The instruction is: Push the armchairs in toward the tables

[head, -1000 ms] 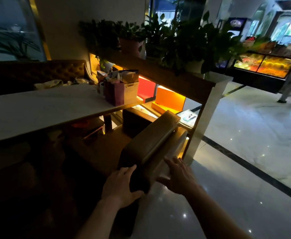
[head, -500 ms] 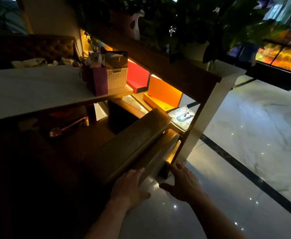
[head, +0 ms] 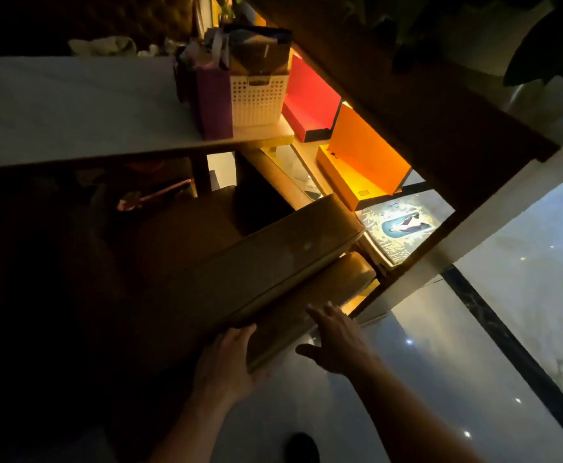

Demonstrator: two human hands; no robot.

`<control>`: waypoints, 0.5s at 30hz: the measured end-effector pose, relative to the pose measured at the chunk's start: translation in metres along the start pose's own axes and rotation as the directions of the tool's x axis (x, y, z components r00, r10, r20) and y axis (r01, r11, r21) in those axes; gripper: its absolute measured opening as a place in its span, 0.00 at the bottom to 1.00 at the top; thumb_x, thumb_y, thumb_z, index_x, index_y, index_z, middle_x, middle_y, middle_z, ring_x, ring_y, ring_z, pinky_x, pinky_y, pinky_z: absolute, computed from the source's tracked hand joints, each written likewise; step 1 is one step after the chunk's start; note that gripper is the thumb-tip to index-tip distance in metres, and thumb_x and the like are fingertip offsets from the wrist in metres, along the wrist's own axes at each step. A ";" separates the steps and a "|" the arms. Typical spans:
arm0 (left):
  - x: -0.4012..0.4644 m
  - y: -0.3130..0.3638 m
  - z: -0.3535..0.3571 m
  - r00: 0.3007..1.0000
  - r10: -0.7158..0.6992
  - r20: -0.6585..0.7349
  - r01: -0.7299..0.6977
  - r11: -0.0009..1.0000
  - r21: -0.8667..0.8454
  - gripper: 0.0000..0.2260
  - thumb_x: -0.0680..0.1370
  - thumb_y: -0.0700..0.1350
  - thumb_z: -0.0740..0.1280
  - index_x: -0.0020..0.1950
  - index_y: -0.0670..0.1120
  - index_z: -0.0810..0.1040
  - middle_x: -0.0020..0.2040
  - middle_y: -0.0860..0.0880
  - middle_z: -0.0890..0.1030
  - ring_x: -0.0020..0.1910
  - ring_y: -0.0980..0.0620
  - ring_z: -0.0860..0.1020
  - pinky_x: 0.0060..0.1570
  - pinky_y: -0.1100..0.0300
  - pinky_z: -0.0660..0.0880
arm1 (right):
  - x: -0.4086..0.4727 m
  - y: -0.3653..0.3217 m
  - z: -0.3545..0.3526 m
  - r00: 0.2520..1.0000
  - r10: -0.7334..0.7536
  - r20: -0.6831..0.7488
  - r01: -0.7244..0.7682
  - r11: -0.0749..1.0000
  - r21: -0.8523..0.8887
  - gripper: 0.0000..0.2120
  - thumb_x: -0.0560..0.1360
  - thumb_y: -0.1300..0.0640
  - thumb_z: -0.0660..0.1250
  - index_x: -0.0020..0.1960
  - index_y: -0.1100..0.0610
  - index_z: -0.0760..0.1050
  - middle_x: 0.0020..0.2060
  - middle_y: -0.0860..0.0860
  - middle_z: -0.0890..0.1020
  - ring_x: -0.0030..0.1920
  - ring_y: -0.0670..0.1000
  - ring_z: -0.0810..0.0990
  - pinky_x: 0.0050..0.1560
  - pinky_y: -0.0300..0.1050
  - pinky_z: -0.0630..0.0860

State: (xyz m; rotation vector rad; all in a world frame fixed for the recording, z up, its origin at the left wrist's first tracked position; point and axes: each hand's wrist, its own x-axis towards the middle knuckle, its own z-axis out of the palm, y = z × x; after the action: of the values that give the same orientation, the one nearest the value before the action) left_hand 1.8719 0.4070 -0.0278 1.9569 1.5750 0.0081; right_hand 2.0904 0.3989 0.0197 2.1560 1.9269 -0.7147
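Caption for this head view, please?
Both hands, left and right, press the armchair back toward the table.

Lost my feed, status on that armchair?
Left hand and right hand flat on armchair back. Seat partly under table. Nothing visibly blocking.

Both forearms were bare to the bottom edge of the view, with no sleeve, cuff, watch or band showing on either. The left grip and the right grip wore no gloves, and no rings could be made out in the dim light. A dark, rounded shoe toe showed below, between the arms.
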 end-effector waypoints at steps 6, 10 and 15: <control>0.015 0.006 0.038 0.958 -0.267 -0.107 0.273 0.961 0.044 0.39 0.71 0.68 0.66 0.77 0.59 0.55 0.74 0.55 0.64 0.71 0.51 0.64 0.68 0.51 0.65 | 0.074 0.042 0.007 0.982 -0.170 0.082 0.180 0.973 -0.145 0.45 0.73 0.37 0.69 0.80 0.46 0.49 0.80 0.57 0.53 0.79 0.61 0.50 0.76 0.65 0.57; 0.020 0.007 0.059 0.914 -0.369 -0.169 0.387 0.917 0.092 0.40 0.71 0.68 0.66 0.78 0.59 0.53 0.74 0.55 0.62 0.71 0.50 0.63 0.68 0.51 0.64 | 0.111 0.054 0.021 0.948 -0.296 0.120 0.314 0.933 -0.175 0.51 0.69 0.36 0.73 0.80 0.44 0.44 0.81 0.56 0.44 0.80 0.62 0.42 0.76 0.71 0.49; 0.022 0.001 0.069 0.883 -0.391 -0.259 0.441 0.880 0.175 0.42 0.69 0.69 0.67 0.79 0.59 0.54 0.74 0.54 0.62 0.71 0.49 0.63 0.67 0.49 0.64 | 0.134 0.056 0.041 0.931 -0.344 0.123 0.362 0.913 -0.188 0.58 0.66 0.34 0.74 0.80 0.43 0.37 0.79 0.57 0.36 0.77 0.64 0.32 0.73 0.76 0.42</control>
State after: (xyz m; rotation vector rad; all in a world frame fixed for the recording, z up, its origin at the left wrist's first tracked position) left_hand 1.9049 0.3951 -0.0907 1.7839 2.2081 -0.1500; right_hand 2.1416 0.4920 -0.0871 1.6459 2.2587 -0.6138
